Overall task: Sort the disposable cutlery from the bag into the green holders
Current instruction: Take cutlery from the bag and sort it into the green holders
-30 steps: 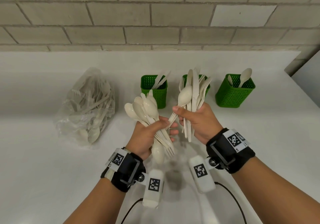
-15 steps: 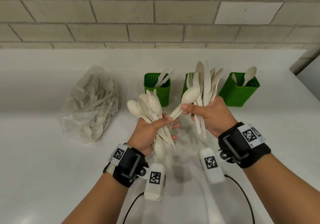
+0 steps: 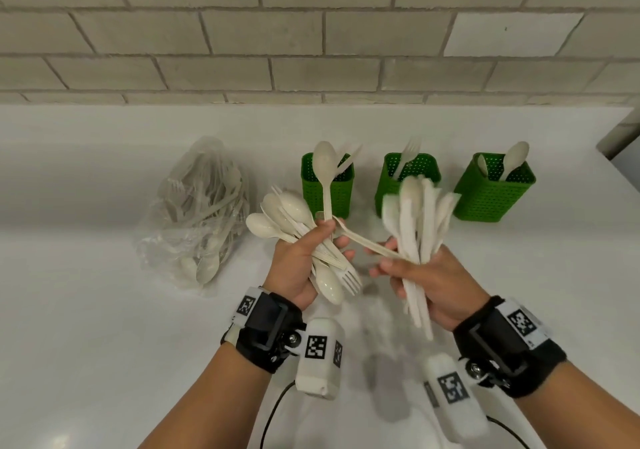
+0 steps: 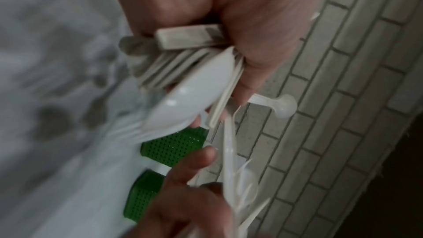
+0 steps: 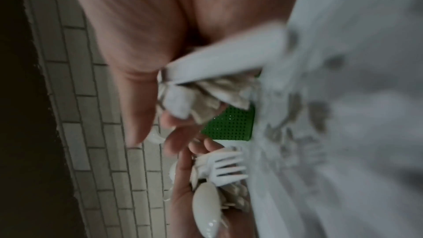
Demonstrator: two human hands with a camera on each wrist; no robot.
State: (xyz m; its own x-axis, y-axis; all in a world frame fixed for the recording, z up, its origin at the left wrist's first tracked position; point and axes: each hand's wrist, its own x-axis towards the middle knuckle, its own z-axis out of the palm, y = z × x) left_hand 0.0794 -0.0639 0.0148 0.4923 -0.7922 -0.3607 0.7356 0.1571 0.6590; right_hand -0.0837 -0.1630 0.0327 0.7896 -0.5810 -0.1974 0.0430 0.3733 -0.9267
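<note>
left hand (image 3: 298, 261) clenches a fan of cream plastic spoons (image 3: 277, 213) and forks; right hand (image 3: 429, 275) grasps a bundle of knives (image 3: 420, 220). beyond the fingers stand three green holders (image 3: 327, 185), the bag (image 3: 199, 213) off left.

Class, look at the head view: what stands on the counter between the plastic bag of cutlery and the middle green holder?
In the head view, the left green holder stands between the plastic bag and the middle green holder, with bare white counter either side of it.
</note>
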